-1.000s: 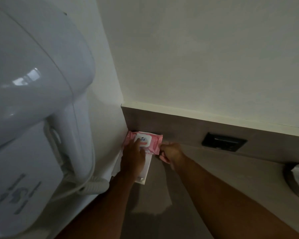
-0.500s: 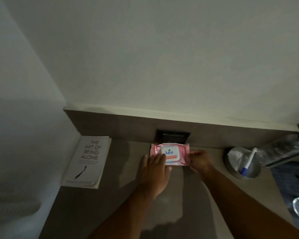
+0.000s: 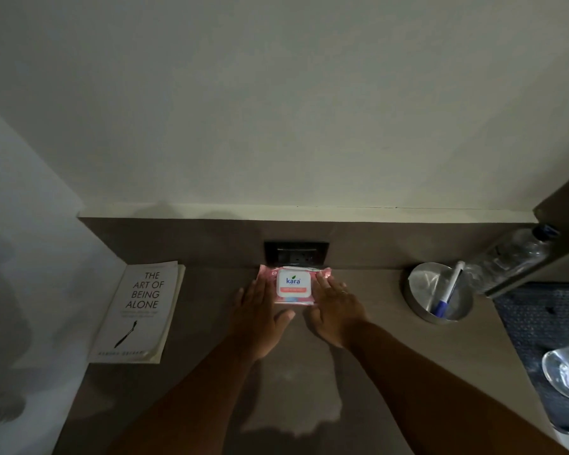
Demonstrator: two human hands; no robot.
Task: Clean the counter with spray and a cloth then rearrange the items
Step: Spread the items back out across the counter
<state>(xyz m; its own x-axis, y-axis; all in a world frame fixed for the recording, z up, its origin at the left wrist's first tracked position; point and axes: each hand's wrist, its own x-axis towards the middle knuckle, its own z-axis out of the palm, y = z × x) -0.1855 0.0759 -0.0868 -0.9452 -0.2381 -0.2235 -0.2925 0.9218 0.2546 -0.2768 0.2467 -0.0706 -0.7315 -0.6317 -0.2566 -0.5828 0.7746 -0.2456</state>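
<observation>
I laid my left hand [image 3: 258, 318] and right hand [image 3: 337, 310] flat, fingers straight, against the wipes pack [image 3: 293, 284] between them — squaring it on the counter [image 3: 211, 372] below the socket [image 3: 296, 252].

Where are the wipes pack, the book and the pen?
wipes pack [image 3: 292, 284]: head view, on its white label.
book [image 3: 138, 310]: head view, middle of its cover.
pen [image 3: 447, 295]: head view, on its barrel.
</observation>
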